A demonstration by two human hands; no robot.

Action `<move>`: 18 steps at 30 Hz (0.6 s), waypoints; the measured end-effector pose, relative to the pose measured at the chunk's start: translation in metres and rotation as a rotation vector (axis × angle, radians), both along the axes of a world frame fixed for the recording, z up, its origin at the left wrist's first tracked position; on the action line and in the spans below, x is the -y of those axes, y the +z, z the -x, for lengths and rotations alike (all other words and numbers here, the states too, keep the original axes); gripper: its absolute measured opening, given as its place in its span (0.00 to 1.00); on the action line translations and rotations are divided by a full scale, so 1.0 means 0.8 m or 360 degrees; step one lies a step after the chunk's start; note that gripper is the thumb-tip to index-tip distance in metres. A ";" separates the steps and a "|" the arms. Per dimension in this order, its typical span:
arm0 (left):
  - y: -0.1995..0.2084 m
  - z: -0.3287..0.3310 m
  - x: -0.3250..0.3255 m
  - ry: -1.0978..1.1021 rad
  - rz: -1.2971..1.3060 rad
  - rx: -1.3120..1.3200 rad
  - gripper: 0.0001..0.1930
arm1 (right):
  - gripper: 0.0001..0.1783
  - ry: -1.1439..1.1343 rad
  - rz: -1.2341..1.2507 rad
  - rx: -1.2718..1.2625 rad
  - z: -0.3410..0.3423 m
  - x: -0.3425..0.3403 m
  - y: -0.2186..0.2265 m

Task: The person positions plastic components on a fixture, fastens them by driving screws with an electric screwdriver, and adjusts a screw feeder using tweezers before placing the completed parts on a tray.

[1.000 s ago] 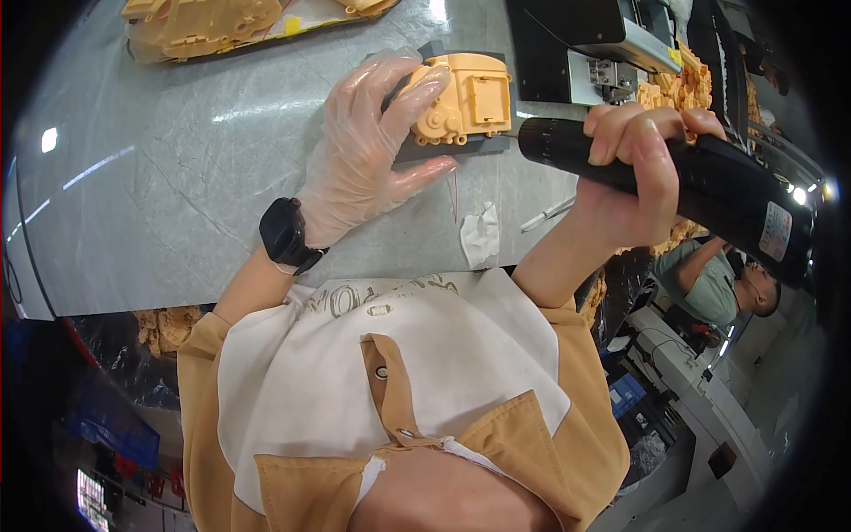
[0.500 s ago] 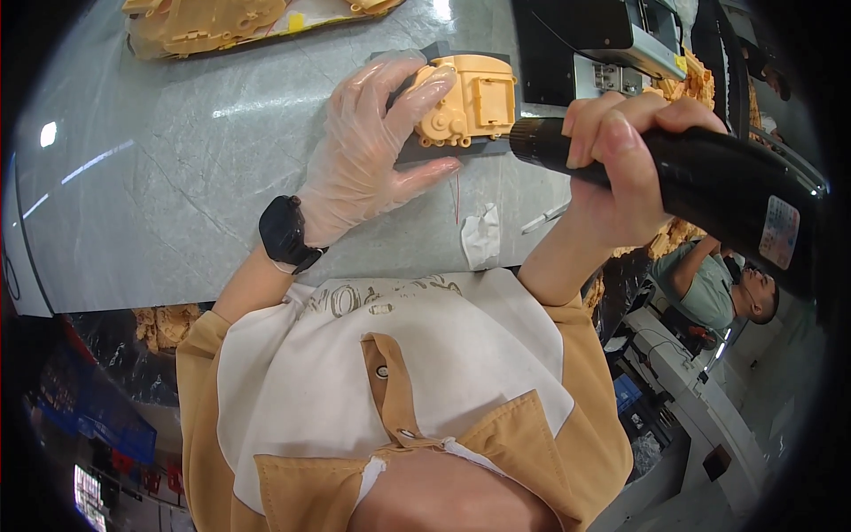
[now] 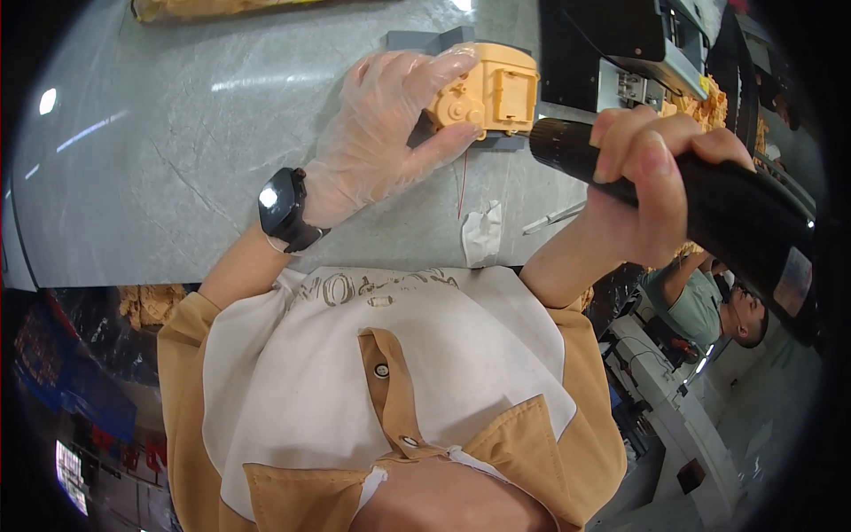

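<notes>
My left hand point(image 3: 377, 129), in a clear plastic glove, grips the left side of a yellow-orange plastic housing point(image 3: 510, 84). Its fingers lie on the upper left of the part and its thumb on the lower edge. Under the housing is a dark grey block-like fixture point(image 3: 425, 41), partly covered by the hand. My bare right hand point(image 3: 651, 182) is wrapped round a black electric screwdriver point(image 3: 740, 208), held roughly level with its ribbed nose toward the housing's lower right corner. I cannot make out the bit or whether it touches the part.
A black machine point(image 3: 612, 49) stands at the right, with more yellow-orange parts point(image 3: 709, 111) beyond it. On the grey table point(image 3: 222, 168) lie a crumpled white tissue point(image 3: 481, 235), a thin red wire point(image 3: 463, 186) and a slim metallic tool point(image 3: 554, 217). A person point(image 3: 696, 297) sits far right.
My left thumb has closed in from below onto the housing's lower edge. The housing, both hands and the screwdriver appear a little further right in the picture, as the view has shifted.
</notes>
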State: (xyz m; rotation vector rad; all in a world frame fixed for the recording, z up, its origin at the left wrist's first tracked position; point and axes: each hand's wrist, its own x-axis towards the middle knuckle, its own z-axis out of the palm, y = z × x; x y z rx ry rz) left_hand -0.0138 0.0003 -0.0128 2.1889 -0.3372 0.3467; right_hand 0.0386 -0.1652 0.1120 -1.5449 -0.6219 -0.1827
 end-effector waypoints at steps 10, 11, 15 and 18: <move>0.006 0.002 0.000 0.0000 -0.0012 -0.0019 0.28 | 0.25 0.0401 0.0085 -0.0049 -0.007 0.018 0.001; 0.005 0.003 0.000 0.0006 -0.0010 -0.0032 0.29 | 0.25 0.0384 0.0023 -0.0106 -0.006 0.017 0.002; 0.002 0.004 0.000 -0.0010 0.0031 -0.0058 0.29 | 0.23 0.0503 0.0211 -0.0118 -0.007 0.020 0.008; 0.005 0.005 0.000 0.0009 0.0024 -0.0077 0.30 | 0.21 0.0558 0.0260 -0.0114 -0.010 0.018 0.010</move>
